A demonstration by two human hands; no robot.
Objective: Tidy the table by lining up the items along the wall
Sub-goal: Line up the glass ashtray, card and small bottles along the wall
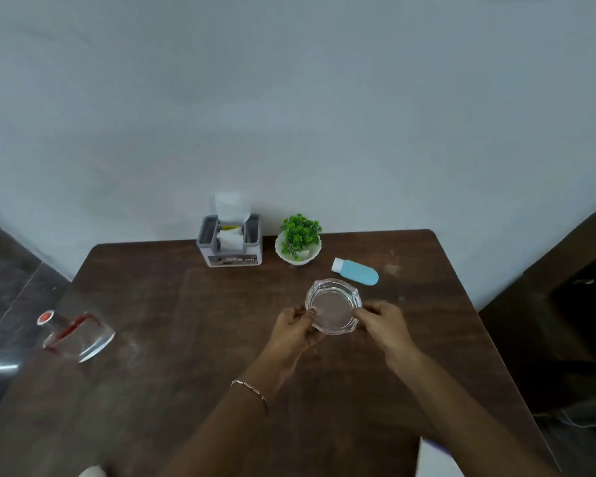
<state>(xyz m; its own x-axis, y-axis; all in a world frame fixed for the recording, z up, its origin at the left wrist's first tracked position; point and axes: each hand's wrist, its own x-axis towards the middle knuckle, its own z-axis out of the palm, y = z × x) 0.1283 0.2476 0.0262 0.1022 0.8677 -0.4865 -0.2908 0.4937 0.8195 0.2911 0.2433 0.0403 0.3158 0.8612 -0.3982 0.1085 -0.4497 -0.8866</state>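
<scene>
Two hands, one clear glass dish [333,306] held between them over the brown table [193,339].
We grip its rim with left hand [295,327] and right hand [384,321]; beyond it lie a blue bottle [356,271], potted plant [299,239], tissue holder [230,243]; far left, a glass bottle [74,333] on its side.

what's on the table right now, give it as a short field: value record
held item: glass ashtray, gripped on both sides
left hand: fingers on the ashtray's left rim
right hand: fingers on its right rim
at the wall: tissue holder, potted plant to its right
not lined up: blue bottle lying on its side, glass bottle with red cap lying near the left edge
surface: brown wooden table
</scene>
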